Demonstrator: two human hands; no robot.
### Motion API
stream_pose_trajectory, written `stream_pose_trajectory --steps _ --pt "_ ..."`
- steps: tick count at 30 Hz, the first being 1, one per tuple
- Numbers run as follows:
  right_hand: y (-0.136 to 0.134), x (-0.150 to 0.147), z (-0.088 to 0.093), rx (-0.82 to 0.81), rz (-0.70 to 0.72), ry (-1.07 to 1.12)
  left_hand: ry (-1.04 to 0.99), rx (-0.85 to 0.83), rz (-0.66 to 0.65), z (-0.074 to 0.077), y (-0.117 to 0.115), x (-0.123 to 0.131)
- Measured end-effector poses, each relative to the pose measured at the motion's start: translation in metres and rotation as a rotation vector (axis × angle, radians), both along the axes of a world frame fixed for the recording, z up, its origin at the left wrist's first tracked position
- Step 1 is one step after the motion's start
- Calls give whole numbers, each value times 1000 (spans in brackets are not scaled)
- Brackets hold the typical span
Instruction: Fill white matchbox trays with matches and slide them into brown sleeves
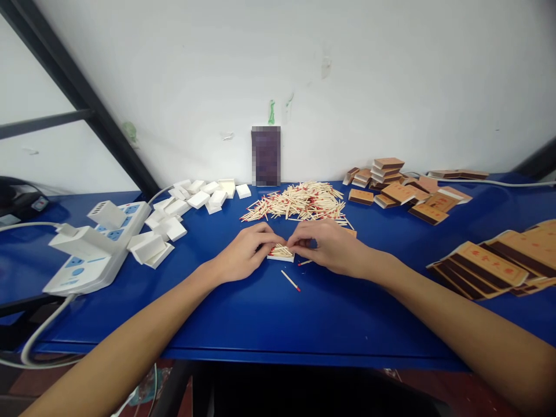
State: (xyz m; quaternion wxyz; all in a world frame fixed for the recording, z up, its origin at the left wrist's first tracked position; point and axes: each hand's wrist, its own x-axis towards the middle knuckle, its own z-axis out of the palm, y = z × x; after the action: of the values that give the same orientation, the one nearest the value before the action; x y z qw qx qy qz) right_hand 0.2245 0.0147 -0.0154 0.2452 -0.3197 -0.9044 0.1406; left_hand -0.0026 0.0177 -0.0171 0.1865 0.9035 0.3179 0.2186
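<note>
A small white matchbox tray (pixel 280 259) filled with red-tipped matches (pixel 281 250) lies on the blue table between my hands. My left hand (pixel 245 252) is closed at the tray's left end, with thumb and fingers bent against it. At the right end, my right hand (pixel 330 246) has its fingers closed on the tray, fingertips close to the matches. One loose match (pixel 290 280) lies in front of the tray. Another match (pixel 304 263) pokes out under my right hand. Just behind my hands spreads a large heap of matches (pixel 304 200). An orange matchbox piece (pixel 350 233) is partly hidden behind my right hand.
Several white trays (pixel 176 207) are piled at the back left, near a white power strip (pixel 98 255) with plugs and cables. Orange matchbox sleeves (pixel 395 194) are stacked at the back right; more flattened sleeves (pixel 490 263) lie at the right. A blurred dark box (pixel 266 156) stands against the wall.
</note>
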Motion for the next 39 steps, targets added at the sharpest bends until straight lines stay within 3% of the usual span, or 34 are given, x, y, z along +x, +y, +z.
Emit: stream_pose_trajectory --steps 9,20,33,39 --pt "-10 -1 7 14 -19 -20 -56 7 135 2 -2 2" --pt "-8 -6 -3 6 -45 14 -138 115 107 0 -2 2" --pt "-7 -12 -6 18 -212 31 -103 22 91 2 -4 -1" --pt "-8 -10 -5 63 -156 16 -75 40 70 3 -4 -1"
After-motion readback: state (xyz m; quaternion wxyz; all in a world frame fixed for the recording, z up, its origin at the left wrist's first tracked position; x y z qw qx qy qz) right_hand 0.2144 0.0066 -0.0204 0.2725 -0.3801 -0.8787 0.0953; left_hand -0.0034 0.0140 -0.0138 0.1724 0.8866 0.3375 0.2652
